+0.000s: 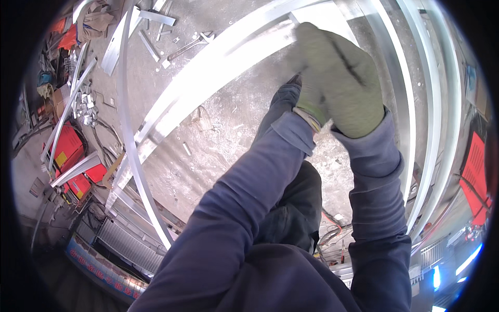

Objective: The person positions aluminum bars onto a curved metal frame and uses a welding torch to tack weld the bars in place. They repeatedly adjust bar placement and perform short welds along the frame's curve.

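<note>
Both hands wear thick olive-green work gloves and meet in front of me. My right hand (343,78) is uppermost, its back toward me, slightly smeared by motion; its fingers are hidden under the glove's back. Mostly covered by it, my left hand (312,101) shows only a strip of green glove and a pale cuff. Whether either hand holds something cannot be seen. Just beyond the right glove lies a bright, flat metal piece (327,20), joined or close to a long pale metal bar (208,67) curving across the view.
More long metal bars (439,104) run along the right. A wrench (191,46) and metal offcuts (149,46) lie on the floor at the upper left. A red machine (70,145) stands left, near small metal pieces (86,109). A red panel (474,177) is far right.
</note>
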